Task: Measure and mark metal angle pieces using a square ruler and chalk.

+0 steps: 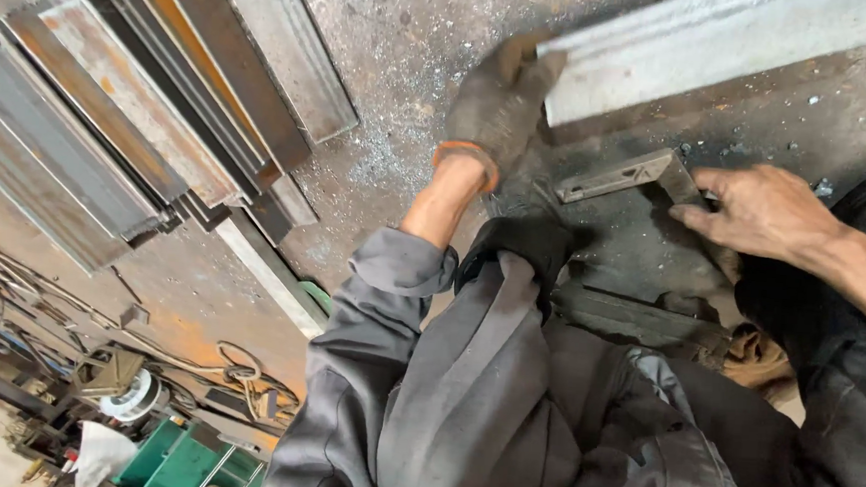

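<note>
Gritty concrete floor (406,31) fills the frame, with rusty steel bars (130,125) stacked at upper left. At top centre my gloved left hand (497,102) curls its fingers over the end of a long steel bar (706,40). Right of centre, my bare right hand (761,208) pinches a small metal square (623,175).

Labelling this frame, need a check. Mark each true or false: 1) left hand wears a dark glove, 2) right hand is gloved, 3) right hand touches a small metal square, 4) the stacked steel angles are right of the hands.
1) True: the left hand wears a dark glove and grips the end of a long steel bar.
2) False: the right hand is bare.
3) True: its fingers rest on a small metal square.
4) False: the stacked steel angles lie left of the hands.
</note>
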